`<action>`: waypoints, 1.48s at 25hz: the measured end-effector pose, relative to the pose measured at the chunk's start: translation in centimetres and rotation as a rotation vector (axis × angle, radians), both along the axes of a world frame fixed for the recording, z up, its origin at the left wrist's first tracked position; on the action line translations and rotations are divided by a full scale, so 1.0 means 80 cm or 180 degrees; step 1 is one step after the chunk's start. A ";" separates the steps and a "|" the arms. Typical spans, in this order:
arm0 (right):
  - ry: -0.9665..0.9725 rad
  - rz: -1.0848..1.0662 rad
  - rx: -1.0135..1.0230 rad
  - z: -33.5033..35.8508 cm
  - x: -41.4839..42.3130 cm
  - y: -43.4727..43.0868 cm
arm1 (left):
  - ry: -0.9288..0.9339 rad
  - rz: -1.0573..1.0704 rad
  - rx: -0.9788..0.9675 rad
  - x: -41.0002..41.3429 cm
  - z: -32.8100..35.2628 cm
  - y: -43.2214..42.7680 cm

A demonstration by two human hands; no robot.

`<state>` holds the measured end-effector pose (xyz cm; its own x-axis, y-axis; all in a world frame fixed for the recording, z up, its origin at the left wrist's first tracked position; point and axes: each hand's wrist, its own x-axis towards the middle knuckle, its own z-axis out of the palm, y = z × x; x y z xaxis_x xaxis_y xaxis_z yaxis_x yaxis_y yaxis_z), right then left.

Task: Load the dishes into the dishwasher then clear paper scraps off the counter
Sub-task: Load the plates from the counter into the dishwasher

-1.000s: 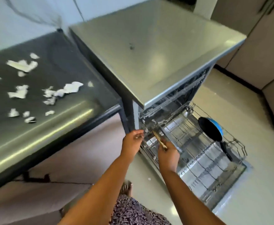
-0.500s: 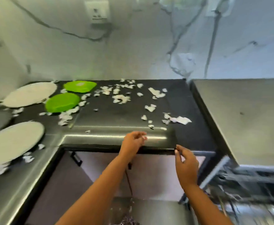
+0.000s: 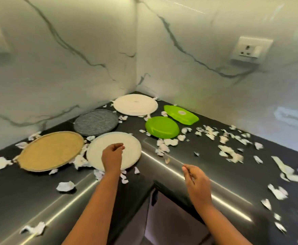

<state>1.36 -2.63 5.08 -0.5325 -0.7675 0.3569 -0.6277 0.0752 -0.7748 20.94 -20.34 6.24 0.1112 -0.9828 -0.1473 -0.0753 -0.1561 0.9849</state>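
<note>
In the corner of the black counter lie several flat dishes. The nearest is a white plate, with a tan plate to its left, a grey plate behind it and another white plate at the back. A green round dish and a green oblong dish lie to the right. Torn paper scraps are scattered all over. My left hand hovers over the near white plate, fingers loosely curled and holding nothing. My right hand hangs above the counter's front edge, also holding nothing.
Marble walls meet behind the dishes, with a power socket on the right wall. The counter is L-shaped, and an open gap lies below its inner corner between my arms. The dishwasher is out of view.
The view swung left from the dishwasher to the counter corner. My right hand no longer holds the utensil it had at the rack. Both hands moved over the counter.
</note>
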 end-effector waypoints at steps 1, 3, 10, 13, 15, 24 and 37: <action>0.0017 0.0105 0.0003 0.003 0.009 -0.018 | -0.0117 0.0284 -0.0016 0.017 -0.001 -0.013; 0.0003 0.0293 0.0073 0.001 0.033 -0.067 | -0.0357 0.0842 -0.0041 0.055 -0.001 -0.040; -0.0125 0.0337 0.1405 -0.027 0.089 -0.184 | -0.0919 0.0471 0.0427 0.113 -0.027 -0.105; -0.0164 0.0335 0.1522 -0.030 0.104 -0.218 | -0.1147 0.0134 0.0468 0.116 -0.034 -0.119; -0.0204 0.0248 0.1603 -0.030 0.107 -0.237 | -0.1280 0.0073 0.0506 0.116 -0.038 -0.125; -0.1133 -0.0002 0.1296 -0.043 0.077 -0.250 | -0.1485 0.0365 0.0560 0.106 -0.044 -0.139; -0.2586 -0.0338 0.0343 -0.038 0.028 -0.215 | 0.0229 0.0018 0.0889 0.041 -0.003 -0.128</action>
